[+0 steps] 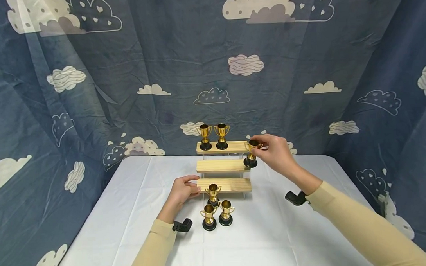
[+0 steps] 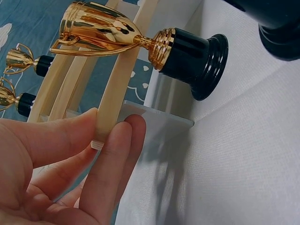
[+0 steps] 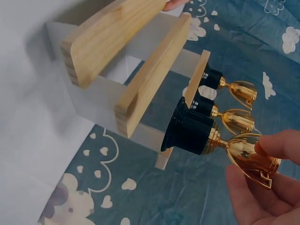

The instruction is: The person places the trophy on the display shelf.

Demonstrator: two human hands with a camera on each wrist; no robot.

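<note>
My right hand (image 1: 275, 153) pinches a small gold trophy cup (image 3: 190, 131) with a black base by its bowl. The cup hangs upright at the right end of a three-tier wooden display stand (image 1: 221, 165), near the top and middle boards. Thumb and fingers of my left hand (image 1: 181, 192) grip the left end of the bottom board (image 2: 116, 89). Two more trophies, one on the left (image 1: 205, 135) and one beside it (image 1: 221, 134), stand on the top board. Three others, including a front one (image 1: 209, 217), stand close together before the stand.
A white cloth covers the table (image 1: 266, 233). Clear side panels (image 3: 101, 101) hold up the boards. Behind hangs a dark blue curtain (image 1: 181, 44) with cloud prints. Each wrist wears a black camera, such as the left camera (image 1: 182, 225).
</note>
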